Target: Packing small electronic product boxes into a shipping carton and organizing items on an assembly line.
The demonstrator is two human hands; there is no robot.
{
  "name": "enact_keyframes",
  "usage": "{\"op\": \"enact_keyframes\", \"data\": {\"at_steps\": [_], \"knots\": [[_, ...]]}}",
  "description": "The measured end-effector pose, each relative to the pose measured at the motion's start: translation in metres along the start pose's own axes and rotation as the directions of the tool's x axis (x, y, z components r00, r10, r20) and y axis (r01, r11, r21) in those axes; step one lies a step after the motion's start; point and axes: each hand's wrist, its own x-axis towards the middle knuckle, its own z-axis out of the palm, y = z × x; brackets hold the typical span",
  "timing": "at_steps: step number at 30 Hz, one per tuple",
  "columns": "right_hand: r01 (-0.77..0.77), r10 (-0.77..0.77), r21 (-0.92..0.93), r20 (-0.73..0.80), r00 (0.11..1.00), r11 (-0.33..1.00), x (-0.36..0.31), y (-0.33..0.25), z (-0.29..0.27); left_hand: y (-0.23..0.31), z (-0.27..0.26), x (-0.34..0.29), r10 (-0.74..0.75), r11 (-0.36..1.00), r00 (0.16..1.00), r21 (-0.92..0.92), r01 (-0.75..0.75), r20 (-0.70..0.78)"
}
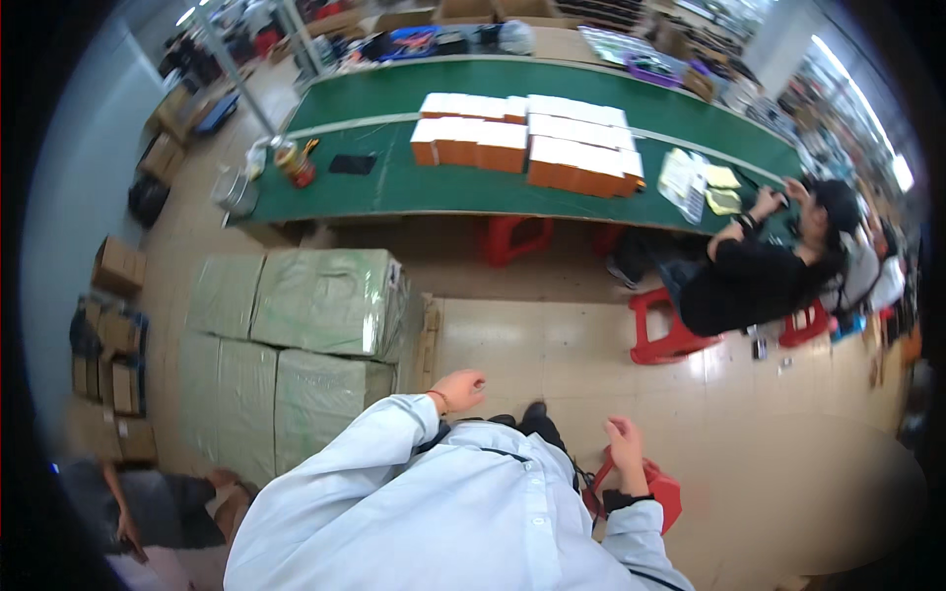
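My left hand (461, 390) is in front of my waist, beside the corner of the green-wrapped cartons (325, 305). Its fingers are curled in, and no object shows in them. A thin red cord circles that wrist. To the right, my right hand (625, 451) hangs in the air with its fingers loosely bent and apart, holding nothing that I can see. Just below it is a red plastic stool (666, 495), partly hidden by my forearm. Neither hand touches the green table (365, 202) ahead, where orange boxes with white tops (581, 148) stand in rows.
A person in black (759, 281) sits on a red stool (652, 330) at the table's right end, near papers (680, 177). Brown cartons (118, 266) line the left wall. Another person (148, 512) is at lower left. A wooden pallet edge (431, 335) sticks out beside the wrapped cartons.
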Motion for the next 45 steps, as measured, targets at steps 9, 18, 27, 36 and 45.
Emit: {"op": "enact_keyframes", "data": {"at_steps": [9,18,27,36,45], "knots": [[0.367,-0.122,-0.190,0.725,0.677,0.910,0.193,-0.190,0.098,-0.128,0.004,-0.068,-0.794,0.488,0.578,-0.764,0.423,-0.187],[0.377,-0.096,-0.276,0.682,0.725,0.884,0.339,-0.206,0.094,-0.083,-0.066,-0.020,-0.766,0.605,0.542,-0.671,0.429,-0.345],[0.535,-0.244,-0.316,0.635,0.733,0.783,0.416,-0.342,0.148,-0.125,-0.233,0.134,-0.605,0.741,0.606,-0.645,0.188,-0.517],[0.235,-0.186,0.116,-0.327,0.927,0.965,0.552,-0.348,0.037,0.092,-0.395,0.453,0.379,0.924,0.803,0.141,-0.355,-0.461],[0.030,-0.121,-0.524,-0.140,0.983,0.851,0.721,-0.275,0.022,0.206,-0.315,0.588,0.498,0.851,0.865,0.221,-0.477,-0.052]]}}
